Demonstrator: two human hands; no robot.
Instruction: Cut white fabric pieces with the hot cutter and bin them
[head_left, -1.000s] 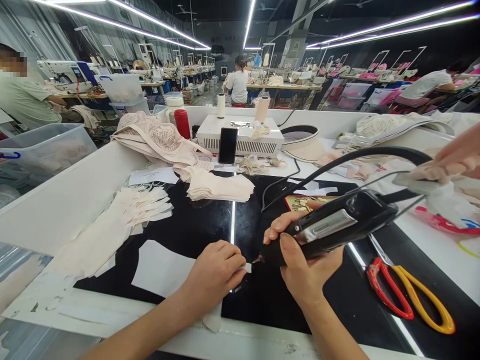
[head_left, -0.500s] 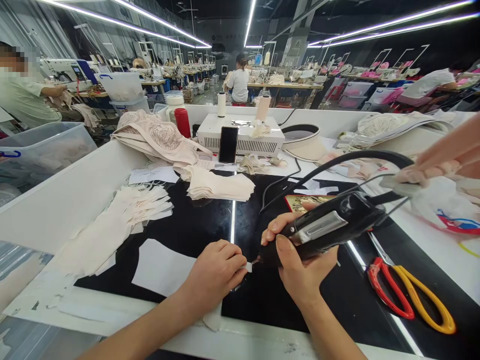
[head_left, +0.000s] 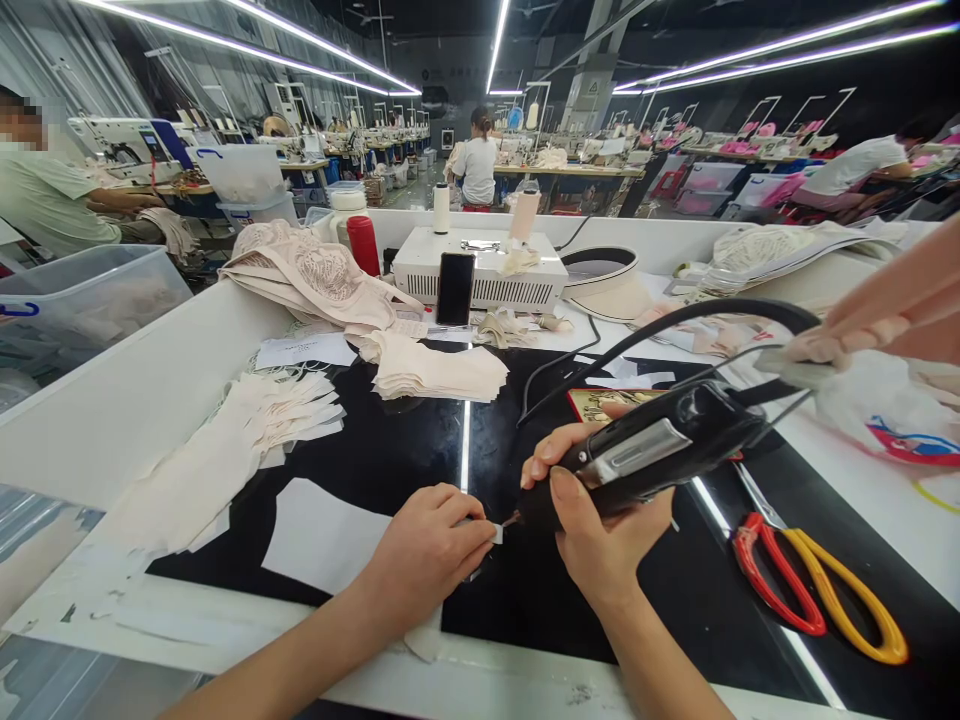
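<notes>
My right hand is wrapped round a black corded handheld tool with a silver plate on its side. The tool's thin metal tip points left, close to a small white piece that sticks out from my left hand. The fingers of my left hand are closed on that piece and hide most of it. Whether the tip touches it I cannot tell. A curved white sheet lies flat on the black work surface, partly beneath my left hand and wrist.
Red-and-yellow-handled scissors lie on the right. Stacked cream fabric pieces and fanned cream strips lie behind and left. A phone leans against a white box. The tool's cable arches right. Several people sit beyond.
My hands and the tool hold nearly the same place; the fingers of my left hand have shifted slightly on the small white piece. The person at far left has lowered an arm.
</notes>
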